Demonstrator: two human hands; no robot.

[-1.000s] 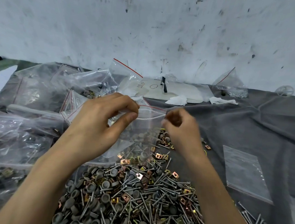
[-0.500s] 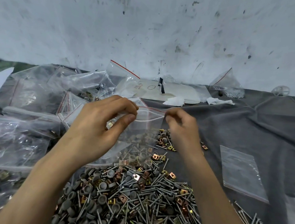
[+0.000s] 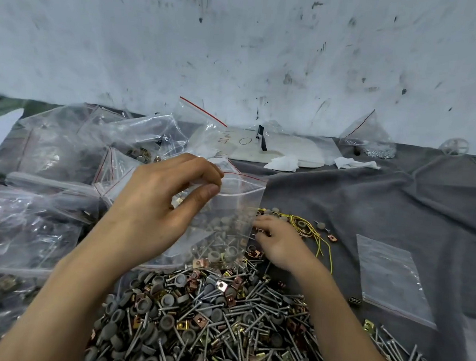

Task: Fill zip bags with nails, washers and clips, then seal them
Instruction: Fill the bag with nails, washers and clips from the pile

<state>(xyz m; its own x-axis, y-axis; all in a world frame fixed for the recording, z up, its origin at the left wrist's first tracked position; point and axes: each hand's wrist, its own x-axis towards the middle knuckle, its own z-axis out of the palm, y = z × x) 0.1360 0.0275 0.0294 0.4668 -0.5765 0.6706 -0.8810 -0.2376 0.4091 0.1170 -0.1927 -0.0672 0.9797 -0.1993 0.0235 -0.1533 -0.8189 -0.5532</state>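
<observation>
Your left hand (image 3: pixel 155 202) is pinching the top corner of the zip bag (image 3: pixel 237 206) right by its red strip, thumb clamped against fingers, so the bag hangs mouth-up over the far edge of the pile (image 3: pixel 206 320) of nails, washers and clips. Can't tell if the washers showing through it are inside or behind. Your right hand (image 3: pixel 280 240) is down at the pile's far right edge, fingers curled into the hardware; no idea if it's got anything. One tangle of yellow wire (image 3: pixel 307 228) sits just beside those fingers. The left side is crammed with filled bags (image 3: pixel 28 221), too overlapped to count. On the right, one flat empty bag (image 3: pixel 389 272) lies on the grey cloth (image 3: pixel 371 205), bare cloth behind it. Two crumpled tissues (image 3: pixel 283 163) sit near the wall.
</observation>
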